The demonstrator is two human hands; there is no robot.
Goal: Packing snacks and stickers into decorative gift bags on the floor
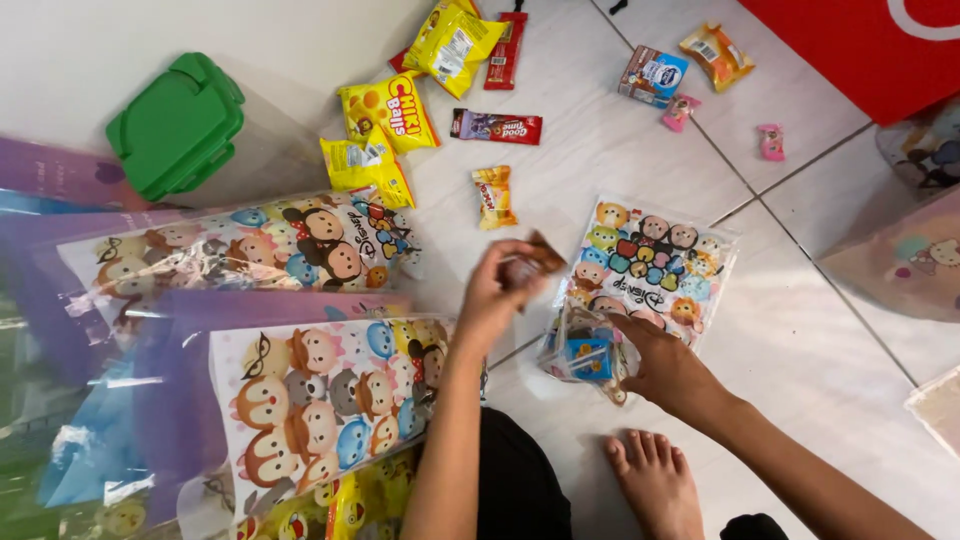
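Now your left hand [497, 290] pinches a small brown snack packet [537, 258], blurred, above the tiled floor [800, 330].
Your right hand [662, 365] grips the open mouth of a clear cartoon-printed treat bag [648, 265] lying flat on the floor, with a blue box [589, 357] inside near your fingers. Beyond it, toward the floor's far edge, loose snacks lie scattered: a yellow chip bag [390, 110] and a wrapped wafer [495, 196]. A stack of matching bags [320, 400] sits beside your left arm.
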